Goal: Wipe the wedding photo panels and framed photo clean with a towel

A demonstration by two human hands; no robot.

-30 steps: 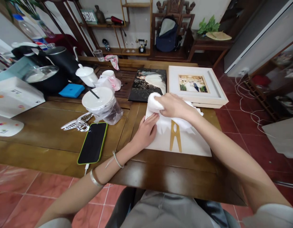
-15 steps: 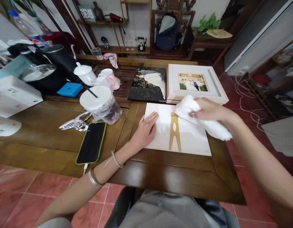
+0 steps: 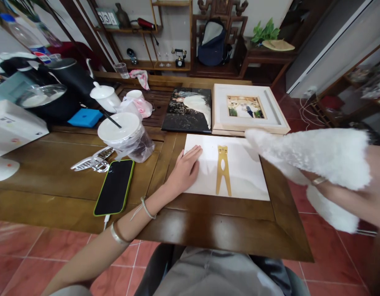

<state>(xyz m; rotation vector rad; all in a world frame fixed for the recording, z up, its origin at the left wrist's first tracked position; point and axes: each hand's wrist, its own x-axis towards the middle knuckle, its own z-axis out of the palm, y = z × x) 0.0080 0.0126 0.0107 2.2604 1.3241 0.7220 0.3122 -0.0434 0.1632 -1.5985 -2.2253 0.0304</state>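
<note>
My left hand [image 3: 186,167] lies flat with fingers stretched out on the left part of a white board [image 3: 245,172]. On the board rests a gold metal hanger piece [image 3: 223,170] with two legs, an oval cutout and small holes at its top. My right hand [image 3: 341,195] is up off the table's right edge, closed around a fluffy white cloth [image 3: 319,152]. Folds of the cloth hide most of its fingers. The cloth's left end hangs near the board's upper right corner, blurred by motion.
Behind the board are a dark photo panel [image 3: 190,109] and a framed photo [image 3: 279,119]. To the left lie a phone [image 3: 115,187] on a cable, a silver tool [image 3: 94,159] and a lidded cup [image 3: 122,131] in a plastic bag. A blue block [image 3: 85,117] sits further back.
My right hand has lifted the white cloth off the board and swung it right and toward me. My left hand and the gold piece stay put on the board. The view has shifted slightly.
</note>
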